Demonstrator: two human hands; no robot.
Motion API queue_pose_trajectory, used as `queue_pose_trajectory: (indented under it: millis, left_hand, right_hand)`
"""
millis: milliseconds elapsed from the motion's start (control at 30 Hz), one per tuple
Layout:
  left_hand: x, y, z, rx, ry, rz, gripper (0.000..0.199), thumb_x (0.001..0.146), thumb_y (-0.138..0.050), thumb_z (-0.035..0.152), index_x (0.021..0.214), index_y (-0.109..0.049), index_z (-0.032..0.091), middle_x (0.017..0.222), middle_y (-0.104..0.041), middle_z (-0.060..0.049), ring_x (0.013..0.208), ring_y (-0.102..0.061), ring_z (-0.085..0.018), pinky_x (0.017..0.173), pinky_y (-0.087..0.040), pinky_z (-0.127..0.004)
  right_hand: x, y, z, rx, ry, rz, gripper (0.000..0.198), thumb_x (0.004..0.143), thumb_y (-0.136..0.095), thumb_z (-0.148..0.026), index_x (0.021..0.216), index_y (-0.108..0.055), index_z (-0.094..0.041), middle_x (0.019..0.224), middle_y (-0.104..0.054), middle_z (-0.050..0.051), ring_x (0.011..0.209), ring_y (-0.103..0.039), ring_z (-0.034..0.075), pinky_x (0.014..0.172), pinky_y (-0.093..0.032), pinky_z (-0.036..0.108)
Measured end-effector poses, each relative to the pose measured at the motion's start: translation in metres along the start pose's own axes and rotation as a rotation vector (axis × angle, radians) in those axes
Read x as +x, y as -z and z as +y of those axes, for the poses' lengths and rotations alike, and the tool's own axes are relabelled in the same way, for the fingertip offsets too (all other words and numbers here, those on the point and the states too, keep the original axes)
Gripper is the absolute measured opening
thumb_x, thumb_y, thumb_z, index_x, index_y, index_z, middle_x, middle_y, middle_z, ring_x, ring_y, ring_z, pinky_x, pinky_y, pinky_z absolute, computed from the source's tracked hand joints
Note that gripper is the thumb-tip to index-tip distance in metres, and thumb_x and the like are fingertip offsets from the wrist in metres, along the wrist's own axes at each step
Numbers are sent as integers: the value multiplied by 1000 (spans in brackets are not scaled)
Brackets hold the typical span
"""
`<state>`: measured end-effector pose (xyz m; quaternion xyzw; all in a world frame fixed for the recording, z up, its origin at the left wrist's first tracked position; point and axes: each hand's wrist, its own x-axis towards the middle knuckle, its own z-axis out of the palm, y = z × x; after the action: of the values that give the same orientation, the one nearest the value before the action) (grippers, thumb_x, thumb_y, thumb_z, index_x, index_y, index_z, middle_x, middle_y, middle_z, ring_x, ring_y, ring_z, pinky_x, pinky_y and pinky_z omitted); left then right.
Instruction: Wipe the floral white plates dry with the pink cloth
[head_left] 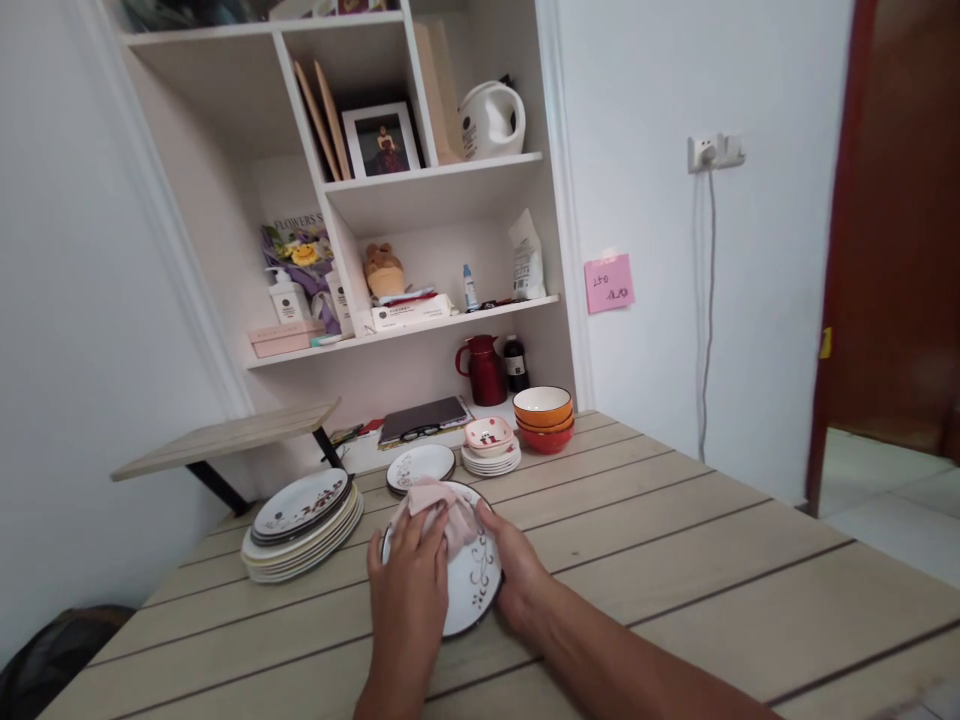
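In the head view a round white plate (469,585) with a dark rim and brown scroll pattern is tilted up over the table. My right hand (517,570) grips its right edge, thumb on the face and the other fingers hidden behind. A pale pink cloth (457,515) lies bunched against the upper part of the plate. Pressed onto that cloth is my left hand (411,565), its fingers closed together over it. Just behind stands a low stack of similar small plates (420,465).
On the slatted table (637,560), larger stacked plates (300,530) stand left. Small dishes (491,455) and orange and red bowls (544,420) stand at the back. A red jug (484,370) is behind them, below the shelves (442,175). A raised board (225,437) juts out at left.
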<state>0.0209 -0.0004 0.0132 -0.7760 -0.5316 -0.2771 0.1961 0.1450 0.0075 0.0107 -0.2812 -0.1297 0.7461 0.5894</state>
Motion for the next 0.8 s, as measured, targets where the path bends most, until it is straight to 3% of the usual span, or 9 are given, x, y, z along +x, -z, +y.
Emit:
queue_pose_trajectory:
  millis: [233, 500, 800]
  left_hand:
    - [-3, -1, 6, 3, 12, 31, 43, 90, -40, 13, 123, -63, 27, 129, -63, -7, 122, -52, -26, 106, -29, -54]
    - [-6, -3, 21, -107, -46, -86, 44, 89, -41, 11, 124, -62, 26, 135, -58, -6, 125, -49, -25, 106, -33, -49]
    - [-6, -5, 17, -133, -66, -126, 51, 86, -42, 8, 129, -58, 31, 137, -57, -6, 127, -49, -23, 106, -34, -48]
  right_hand:
    - [6, 9, -13, 59, 27, 34, 44, 89, -52, -42, 113, -64, -7, 85, -77, 14, 80, -73, 24, 81, -54, 37]
    - [2, 8, -27, 103, 79, 56, 44, 91, -48, -42, 114, -63, -8, 87, -77, 14, 82, -73, 26, 81, -54, 40]
    - [-1, 4, -26, 62, 90, 95, 42, 89, -52, -40, 116, -62, -9, 85, -77, 12, 79, -72, 24, 79, -54, 37]
